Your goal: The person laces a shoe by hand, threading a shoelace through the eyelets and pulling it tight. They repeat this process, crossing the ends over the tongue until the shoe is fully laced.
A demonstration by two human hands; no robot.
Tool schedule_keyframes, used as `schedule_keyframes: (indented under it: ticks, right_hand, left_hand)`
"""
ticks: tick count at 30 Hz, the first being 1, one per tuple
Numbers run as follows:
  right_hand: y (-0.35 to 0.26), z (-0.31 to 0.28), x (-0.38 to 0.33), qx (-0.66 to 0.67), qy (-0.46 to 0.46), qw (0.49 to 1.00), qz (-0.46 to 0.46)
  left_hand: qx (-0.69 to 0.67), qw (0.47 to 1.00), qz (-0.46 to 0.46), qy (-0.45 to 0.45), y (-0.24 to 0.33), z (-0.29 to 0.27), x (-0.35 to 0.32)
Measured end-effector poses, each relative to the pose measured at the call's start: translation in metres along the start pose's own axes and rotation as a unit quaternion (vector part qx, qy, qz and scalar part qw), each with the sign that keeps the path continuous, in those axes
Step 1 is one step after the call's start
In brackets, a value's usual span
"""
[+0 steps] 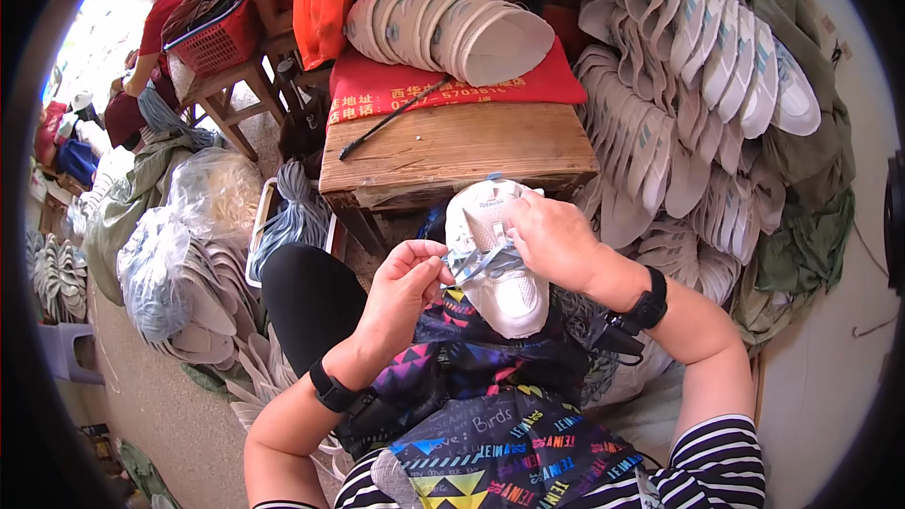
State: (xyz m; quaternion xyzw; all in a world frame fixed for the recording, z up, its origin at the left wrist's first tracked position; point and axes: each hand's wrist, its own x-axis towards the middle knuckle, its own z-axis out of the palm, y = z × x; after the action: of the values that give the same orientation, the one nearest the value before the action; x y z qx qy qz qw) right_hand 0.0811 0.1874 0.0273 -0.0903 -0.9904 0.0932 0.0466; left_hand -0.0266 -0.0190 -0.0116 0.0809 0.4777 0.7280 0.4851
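A white sneaker upper (pixel 500 269) rests on my lap over a dark patterned apron (pixel 490 415). My right hand (pixel 551 240) grips the upper from the right side, fingers curled over its top. My left hand (pixel 405 287) pinches a light blue lace (pixel 476 264) that runs across the upper's middle. Both wrists wear black bands.
A wooden table (pixel 462 146) stands just beyond my knees, with a red cloth (pixel 377 90), a stack of pale shoe uppers (pixel 443 28) and a black stick on it. More stacked uppers (pixel 698 85) pile at the right. Bagged insoles (pixel 179 264) lie left. A person in red (pixel 156 28) sits far left.
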Motion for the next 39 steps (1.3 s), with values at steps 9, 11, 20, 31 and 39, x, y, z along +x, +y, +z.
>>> schedule_keyframes:
  ticks: [9, 11, 20, 31, 39]
  right_hand:
    - [0.003, 0.003, -0.007, 0.076, 0.063, 0.995, 0.027]
    - [0.003, 0.006, -0.007, 0.043, 0.047, 0.998, 0.025]
    - [-0.009, 0.027, -0.001, 0.118, 0.089, 0.987, 0.059]
    - [-0.025, 0.015, 0.016, -0.102, 0.010, 0.990, -0.098]
    - [-0.029, -0.021, 0.055, 0.373, 0.145, 0.916, -0.024]
  left_hand:
    - [-0.016, 1.000, 0.003, 0.003, -0.003, 0.001, 0.001]
    - [-0.022, 1.000, 0.011, 0.004, -0.002, 0.002, 0.000]
    - [-0.007, 1.000, -0.003, -0.004, -0.020, 0.009, 0.000]
    - [0.074, 0.997, 0.020, -0.015, -0.007, 0.012, -0.009]
    - [0.378, 0.884, 0.274, 0.026, -0.001, 0.013, 0.009]
